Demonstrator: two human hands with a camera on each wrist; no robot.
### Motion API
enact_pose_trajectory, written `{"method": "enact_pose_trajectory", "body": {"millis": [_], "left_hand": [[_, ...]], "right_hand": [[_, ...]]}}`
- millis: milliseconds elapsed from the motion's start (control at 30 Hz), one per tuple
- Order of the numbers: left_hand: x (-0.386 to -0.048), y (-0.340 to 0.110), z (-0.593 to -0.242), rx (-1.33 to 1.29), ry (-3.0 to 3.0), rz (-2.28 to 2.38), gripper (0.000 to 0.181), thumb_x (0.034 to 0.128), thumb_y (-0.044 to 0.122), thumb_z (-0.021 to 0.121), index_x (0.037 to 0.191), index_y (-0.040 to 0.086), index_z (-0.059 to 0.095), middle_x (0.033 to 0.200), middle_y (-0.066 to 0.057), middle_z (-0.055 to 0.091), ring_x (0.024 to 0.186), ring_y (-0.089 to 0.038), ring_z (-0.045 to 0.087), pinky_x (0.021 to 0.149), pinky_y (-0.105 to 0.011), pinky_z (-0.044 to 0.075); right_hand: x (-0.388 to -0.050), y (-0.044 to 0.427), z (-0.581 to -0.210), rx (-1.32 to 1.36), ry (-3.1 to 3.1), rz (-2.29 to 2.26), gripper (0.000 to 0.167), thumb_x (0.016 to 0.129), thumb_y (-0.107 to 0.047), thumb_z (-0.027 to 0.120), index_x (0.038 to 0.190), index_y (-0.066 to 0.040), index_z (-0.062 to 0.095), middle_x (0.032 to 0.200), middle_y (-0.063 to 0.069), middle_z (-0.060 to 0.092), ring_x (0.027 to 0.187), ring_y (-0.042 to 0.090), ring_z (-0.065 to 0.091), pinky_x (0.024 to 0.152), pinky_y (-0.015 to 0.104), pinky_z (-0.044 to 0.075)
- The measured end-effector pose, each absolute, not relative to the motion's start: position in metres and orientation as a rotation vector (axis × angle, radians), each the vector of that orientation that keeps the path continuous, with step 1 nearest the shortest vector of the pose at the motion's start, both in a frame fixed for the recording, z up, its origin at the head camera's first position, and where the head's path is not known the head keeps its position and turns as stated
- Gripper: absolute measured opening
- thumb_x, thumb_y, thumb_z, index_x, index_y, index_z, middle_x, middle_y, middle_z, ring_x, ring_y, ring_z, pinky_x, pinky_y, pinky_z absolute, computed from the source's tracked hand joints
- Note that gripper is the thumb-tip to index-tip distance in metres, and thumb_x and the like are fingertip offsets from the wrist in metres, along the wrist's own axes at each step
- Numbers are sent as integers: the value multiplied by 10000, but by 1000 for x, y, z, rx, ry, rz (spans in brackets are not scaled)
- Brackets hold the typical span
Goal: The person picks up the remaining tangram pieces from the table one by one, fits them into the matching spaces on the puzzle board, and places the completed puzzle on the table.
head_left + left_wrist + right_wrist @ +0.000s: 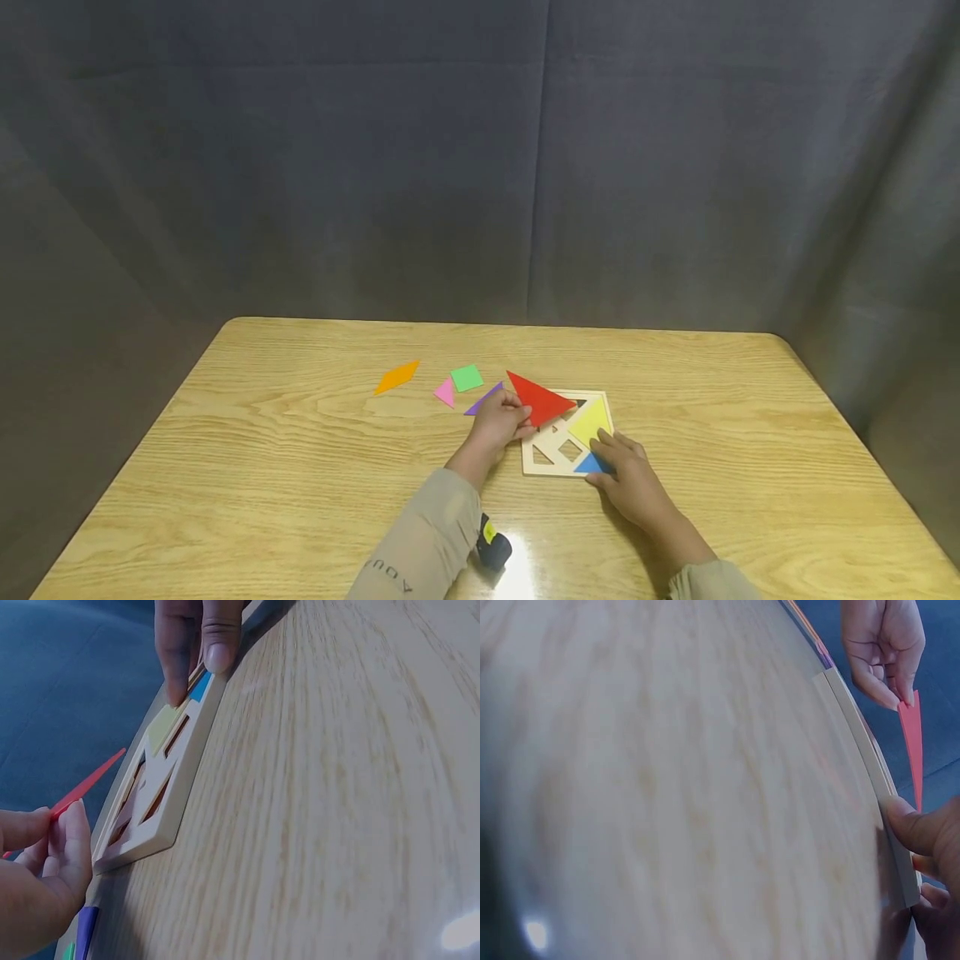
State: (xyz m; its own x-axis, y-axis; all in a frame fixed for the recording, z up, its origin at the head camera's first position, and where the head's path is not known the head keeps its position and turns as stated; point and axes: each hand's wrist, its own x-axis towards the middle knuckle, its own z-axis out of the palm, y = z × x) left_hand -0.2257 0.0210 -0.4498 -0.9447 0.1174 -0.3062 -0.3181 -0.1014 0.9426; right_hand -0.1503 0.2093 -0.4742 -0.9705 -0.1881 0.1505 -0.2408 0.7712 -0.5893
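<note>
My left hand [501,421] pinches a large red triangle [538,400] by its edge, between thumb and fingers. The triangle is tilted above the left part of a pale wooden tangram board [551,468]. On the board's right side, my right hand [630,481] grips the edge; in the left wrist view its thumb [219,654] lies at the near rim and a fingertip touches the yellow triangle [159,724]. The yellow triangle and a blue triangle [589,463] sit in the board, the blue one partly hidden by the hand. Several other recesses show, some covered by the red triangle.
Left of the board lie a purple triangle [483,400], partly behind the left hand, a green square [467,377], a pink triangle [446,392] and an orange parallelogram [396,377]. A dark object with a yellow mark [492,546] is beside the left sleeve. Grey curtains surround the wooden table [262,467].
</note>
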Motion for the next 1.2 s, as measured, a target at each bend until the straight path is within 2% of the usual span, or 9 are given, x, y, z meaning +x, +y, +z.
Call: {"method": "enact_pose_trajectory", "body": {"millis": [767, 1200], "left_hand": [[-226, 33, -447, -200, 1877, 2118, 70, 833, -50, 494, 886, -38, 450, 881, -146, 527, 687, -182, 537, 669, -293, 488], [-226, 38, -449, -215, 1908, 2069, 77, 832, -53, 492, 832, 5, 441, 859, -121, 521, 653, -166, 539, 622, -253, 490]], "right_hand": [[-148, 207, -471, 346, -2874, 908, 439, 749, -91, 647, 1127, 88, 514, 1239, 230, 412, 1159, 406, 285, 910, 514, 265], [-147, 203, -472, 325, -2887, 907, 438, 737, -74, 658, 1118, 93, 520, 1234, 228, 419, 1160, 394, 290, 908, 496, 283]]}}
